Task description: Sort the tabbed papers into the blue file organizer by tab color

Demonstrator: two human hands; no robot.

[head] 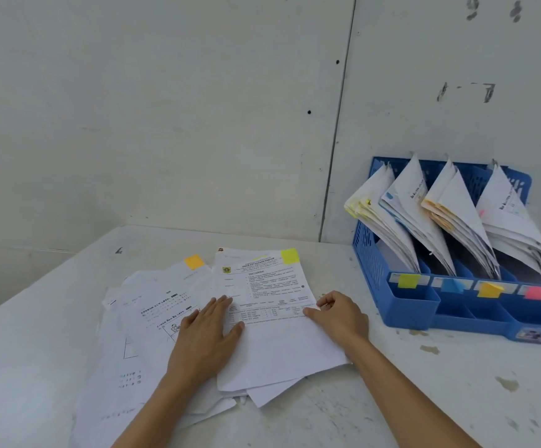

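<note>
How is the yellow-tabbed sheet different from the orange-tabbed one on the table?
The yellow-tabbed sheet lies on top, with a crest and dense print; the orange-tabbed sheet lies partly under it, to its left, more sparsely printed. Only the yellow-tabbed sheet is gripped by the right hand. Both are white and lie flat.

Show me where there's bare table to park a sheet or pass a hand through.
Free: the strip between the paper pile and the blue file organizer; the near-right table in front of it. Crowded: the pile, with the left hand flat on it and the right hand gripping the edge of the yellow-tabbed sheet; filed papers crowd the organizer.
</note>
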